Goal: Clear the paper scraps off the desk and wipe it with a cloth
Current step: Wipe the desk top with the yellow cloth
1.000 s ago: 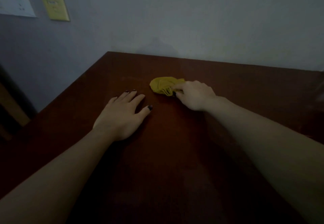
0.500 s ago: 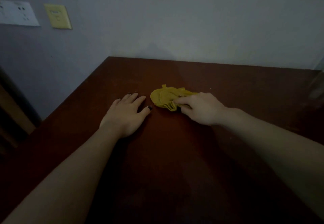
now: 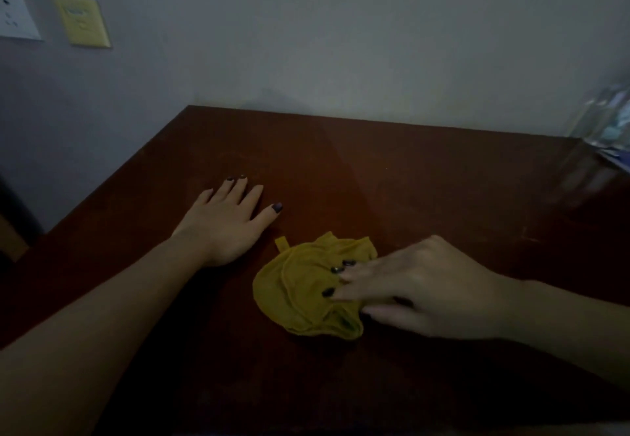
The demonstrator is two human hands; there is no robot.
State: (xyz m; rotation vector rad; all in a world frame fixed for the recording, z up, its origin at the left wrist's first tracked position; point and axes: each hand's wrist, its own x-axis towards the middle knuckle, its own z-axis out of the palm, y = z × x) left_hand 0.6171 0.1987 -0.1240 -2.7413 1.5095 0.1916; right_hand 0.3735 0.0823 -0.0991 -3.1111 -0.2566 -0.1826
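Tally from my side:
- hands: 2, left hand [image 3: 221, 227] and right hand [image 3: 419, 292]
- counter [image 3: 409, 169]: 1, dark reddish-brown
- cloth [image 3: 300, 295]: 1, yellow, bunched, with 1 small loop tab sticking out
- wall fittings: 2, made up of 1 white wall plate [image 3: 13, 16] and 1 yellow wall plate [image 3: 83, 22]
- clear item [image 3: 603, 128] at the right edge: reads as 1 (too blurred to say what it is, or whether it's several pieces)
- dark-painted nails [image 3: 278, 207] in view: 3 on the left, 3 on the right, 6 total
- walls [image 3: 375, 43]: 2, meeting at 1 corner
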